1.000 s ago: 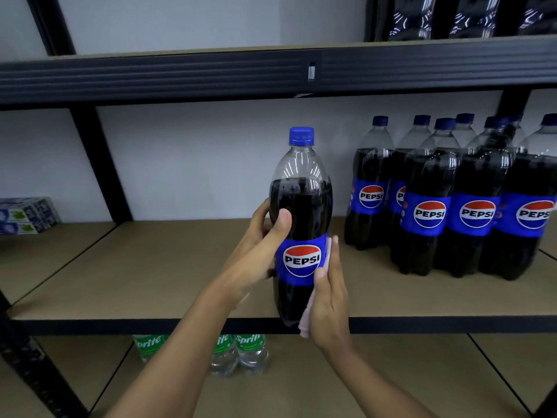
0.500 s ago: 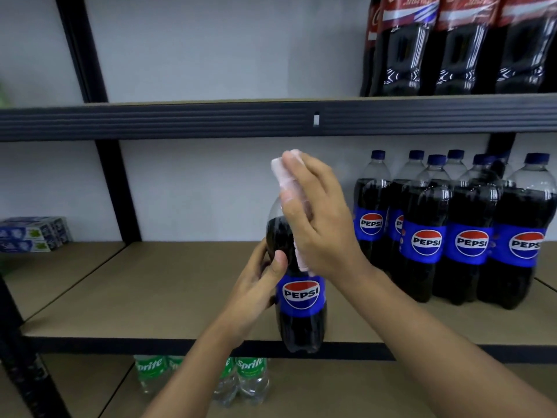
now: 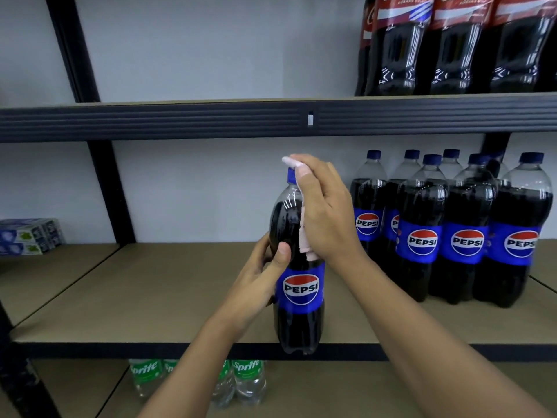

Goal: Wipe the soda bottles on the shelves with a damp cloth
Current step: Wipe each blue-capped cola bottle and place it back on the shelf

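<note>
Left hand (image 3: pixel 265 276) grips bottle (image 3: pixel 300 292) at waist, steadying it at shelf (image 3: pixel 144 285) front edge, clear of the row (image 3: pixel 467 242), so right hand (image 3: pixel 327 212), clasping cloth (image 3: pixel 304 239), reaches neck and cap.

We are looking through a single wide-angle camera worn on the head, facing forward and slightly down into the shelving rack (image 3: pixel 105 191) from close by. We are sitting almost level with the upper shelf beam (image 3: pixel 180 122), looking down onto the middle shelf board (image 3: pixel 135 297), with the Pepsi bottle (image 3: pixel 300 297) centred just in front.
</note>
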`<state>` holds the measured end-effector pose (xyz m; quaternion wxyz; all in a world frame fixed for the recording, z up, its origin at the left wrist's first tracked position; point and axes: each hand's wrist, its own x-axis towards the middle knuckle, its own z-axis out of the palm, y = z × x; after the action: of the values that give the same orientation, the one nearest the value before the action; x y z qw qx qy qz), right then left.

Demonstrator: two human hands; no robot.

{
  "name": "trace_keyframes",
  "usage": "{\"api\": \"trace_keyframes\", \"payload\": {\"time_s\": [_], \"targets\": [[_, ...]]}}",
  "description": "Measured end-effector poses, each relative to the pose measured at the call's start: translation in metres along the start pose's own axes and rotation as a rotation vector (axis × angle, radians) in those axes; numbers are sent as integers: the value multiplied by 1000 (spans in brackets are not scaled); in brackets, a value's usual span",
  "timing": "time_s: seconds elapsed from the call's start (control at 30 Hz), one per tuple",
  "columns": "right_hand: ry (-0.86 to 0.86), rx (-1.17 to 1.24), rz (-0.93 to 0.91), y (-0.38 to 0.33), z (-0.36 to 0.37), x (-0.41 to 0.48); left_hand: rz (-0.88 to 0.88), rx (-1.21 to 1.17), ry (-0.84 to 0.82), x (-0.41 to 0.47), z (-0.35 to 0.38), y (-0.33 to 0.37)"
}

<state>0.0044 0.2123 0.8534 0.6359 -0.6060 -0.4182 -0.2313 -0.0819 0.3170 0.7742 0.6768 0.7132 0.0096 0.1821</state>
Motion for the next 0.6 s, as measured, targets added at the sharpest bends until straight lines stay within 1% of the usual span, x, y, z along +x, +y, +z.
{"api": "trace_keyframes", "payload": {"time_s": [0.17, 0.23, 0.4, 0.5, 0.57, 0.6], "targets": [[233, -47, 26, 40, 18, -55, -40, 36, 48, 10, 3, 2], [245, -96, 64, 60, 24, -79, -39, 42, 62, 12, 5, 4], [60, -102, 291, 100, 13, -144, 5, 110, 167, 16, 15, -8], [-81, -149, 368, 111, -7, -165, 51, 119, 232, 16, 18, -21], [-161, -255, 390, 115, -26, -164, 81, 99, 231, 16, 19, -27], [-188, -364, 380, 119, -35, -161, 91, 95, 234, 17, 18, -29]]}}
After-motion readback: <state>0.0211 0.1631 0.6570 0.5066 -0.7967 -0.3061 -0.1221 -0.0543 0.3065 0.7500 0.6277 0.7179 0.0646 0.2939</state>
